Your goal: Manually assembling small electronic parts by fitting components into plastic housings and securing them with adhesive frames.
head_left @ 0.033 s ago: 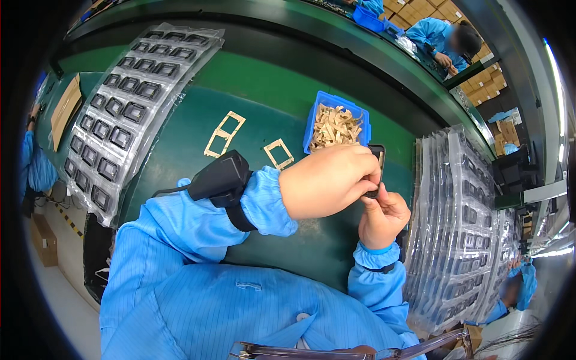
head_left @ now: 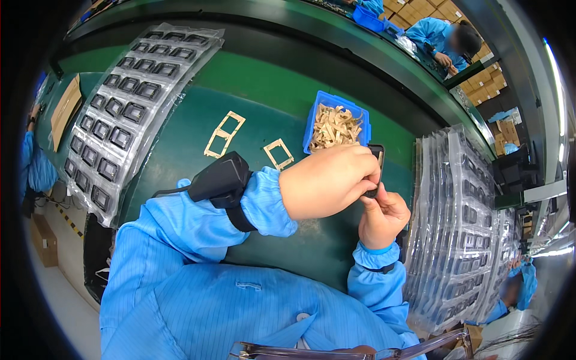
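Observation:
Both my hands meet at a small black rectangular frame (head_left: 381,152), right of the table's middle. My left hand (head_left: 330,182) reaches across from the left, its fingers pinched at the frame's near edge and hiding part of it. Below, my right hand (head_left: 383,221) grips the frame's near end between thumb and fingers. Just beyond the hands stands a blue bin (head_left: 314,123) heaped with tan paper-like strips (head_left: 336,125). Left of the bin, a tan two-window cutout (head_left: 224,134) and a smaller one-window cutout (head_left: 278,153) lie flat on the green table (head_left: 258,111).
A clear plastic tray (head_left: 127,114) with rows of black frames lies at the left. More such trays (head_left: 450,234) are stacked at the right. A dark rail (head_left: 288,51) crosses behind the table. Beyond it a co-worker in blue (head_left: 435,36) sits.

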Motion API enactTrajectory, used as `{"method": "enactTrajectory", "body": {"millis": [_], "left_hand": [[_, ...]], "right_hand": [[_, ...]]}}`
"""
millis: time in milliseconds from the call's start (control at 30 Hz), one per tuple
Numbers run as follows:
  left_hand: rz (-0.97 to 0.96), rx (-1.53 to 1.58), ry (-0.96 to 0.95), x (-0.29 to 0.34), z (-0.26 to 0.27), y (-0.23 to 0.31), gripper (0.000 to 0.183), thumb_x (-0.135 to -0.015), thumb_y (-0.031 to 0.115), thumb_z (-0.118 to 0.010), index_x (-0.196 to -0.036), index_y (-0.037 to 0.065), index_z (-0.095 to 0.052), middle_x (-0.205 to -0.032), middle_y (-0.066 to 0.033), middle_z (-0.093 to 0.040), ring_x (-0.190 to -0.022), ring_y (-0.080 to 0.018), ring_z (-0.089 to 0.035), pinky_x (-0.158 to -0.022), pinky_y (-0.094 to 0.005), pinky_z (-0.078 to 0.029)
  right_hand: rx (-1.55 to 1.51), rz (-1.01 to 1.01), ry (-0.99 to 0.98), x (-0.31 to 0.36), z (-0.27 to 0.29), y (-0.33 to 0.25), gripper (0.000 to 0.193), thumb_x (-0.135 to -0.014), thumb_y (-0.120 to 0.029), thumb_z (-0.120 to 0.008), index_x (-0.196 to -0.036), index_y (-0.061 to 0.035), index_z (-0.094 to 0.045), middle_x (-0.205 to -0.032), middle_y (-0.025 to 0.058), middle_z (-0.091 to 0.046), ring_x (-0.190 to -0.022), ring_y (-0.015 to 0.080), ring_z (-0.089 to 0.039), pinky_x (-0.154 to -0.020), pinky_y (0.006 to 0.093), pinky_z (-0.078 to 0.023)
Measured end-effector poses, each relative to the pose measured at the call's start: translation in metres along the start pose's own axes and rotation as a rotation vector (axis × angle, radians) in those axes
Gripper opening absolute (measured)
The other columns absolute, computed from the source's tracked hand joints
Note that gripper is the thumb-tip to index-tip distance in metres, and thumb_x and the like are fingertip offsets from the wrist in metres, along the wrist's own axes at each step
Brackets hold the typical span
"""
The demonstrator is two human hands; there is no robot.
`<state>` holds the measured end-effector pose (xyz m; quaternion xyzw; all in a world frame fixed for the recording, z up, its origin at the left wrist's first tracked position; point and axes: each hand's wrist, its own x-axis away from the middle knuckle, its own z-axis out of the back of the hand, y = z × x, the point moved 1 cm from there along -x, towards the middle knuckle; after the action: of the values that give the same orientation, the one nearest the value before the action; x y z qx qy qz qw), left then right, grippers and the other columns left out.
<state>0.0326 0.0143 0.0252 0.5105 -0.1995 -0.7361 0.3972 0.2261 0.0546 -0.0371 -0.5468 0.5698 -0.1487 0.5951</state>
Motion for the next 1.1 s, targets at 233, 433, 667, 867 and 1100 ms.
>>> {"method": "enactTrajectory", "body": {"millis": [233, 433, 667, 867, 1100], "left_hand": [[-0.09, -0.061, 0.058, 0.002, -0.002, 0.0, 0.012, -0.088, 0.003, -0.066, -0.093, 0.001, -0.056, -0.09, -0.0141, -0.057, -0.089, -0.0349, -0.059, -0.078, -0.0427, -0.049], [-0.028, -0.033, -0.013, -0.002, -0.002, -0.002, 0.009, -0.09, 0.003, -0.063, -0.093, 0.001, -0.055, -0.089, -0.0138, -0.056, -0.085, -0.0333, -0.058, -0.076, -0.0414, -0.048], [0.026, -0.043, 0.01, -0.001, 0.002, 0.004, 0.008, -0.091, 0.003, -0.062, -0.093, 0.002, -0.054, -0.087, -0.0129, -0.056, -0.082, -0.031, -0.057, -0.073, -0.0394, -0.048], [-0.06, -0.239, 0.118, -0.016, 0.016, -0.004, 0.011, -0.089, 0.001, -0.063, -0.093, 0.001, -0.053, -0.087, -0.015, -0.056, -0.082, -0.0352, -0.057, -0.073, -0.0422, -0.047], [0.042, -0.6, 0.128, -0.033, 0.036, -0.05, 0.009, -0.089, 0.003, -0.063, -0.092, 0.0, -0.055, -0.088, -0.0189, -0.061, -0.086, -0.0404, -0.06, -0.076, -0.0469, -0.049]], "right_hand": [[0.02, 0.006, -0.038, -0.002, 0.0, 0.002, 0.025, -0.085, 0.014, -0.072, -0.107, 0.0052, -0.067, -0.119, 0.0248, -0.069, -0.109, 0.0254, -0.069, -0.096, 0.0374, -0.057], [-0.081, -0.06, -0.055, -0.005, 0.003, 0.003, 0.023, -0.086, 0.015, -0.071, -0.106, 0.0041, -0.066, -0.121, 0.0265, -0.068, -0.111, 0.0262, -0.068, -0.098, 0.0378, -0.057], [-0.165, -0.066, -0.052, -0.005, 0.0, 0.01, 0.025, -0.086, 0.014, -0.071, -0.108, 0.0033, -0.066, -0.12, 0.0252, -0.068, -0.109, 0.0254, -0.069, -0.097, 0.0367, -0.057], [-0.179, -0.089, 0.041, -0.009, -0.004, 0.001, 0.031, -0.089, 0.011, -0.07, -0.118, 0.0033, -0.062, -0.119, 0.022, -0.069, -0.105, 0.0278, -0.071, -0.086, 0.0343, -0.061], [-0.111, -0.273, 0.269, -0.026, -0.004, -0.021, 0.042, -0.098, 0.0, -0.058, -0.139, 0.0028, -0.049, -0.121, 0.0196, -0.068, -0.102, 0.0329, -0.073, -0.075, 0.0285, -0.062]]}}
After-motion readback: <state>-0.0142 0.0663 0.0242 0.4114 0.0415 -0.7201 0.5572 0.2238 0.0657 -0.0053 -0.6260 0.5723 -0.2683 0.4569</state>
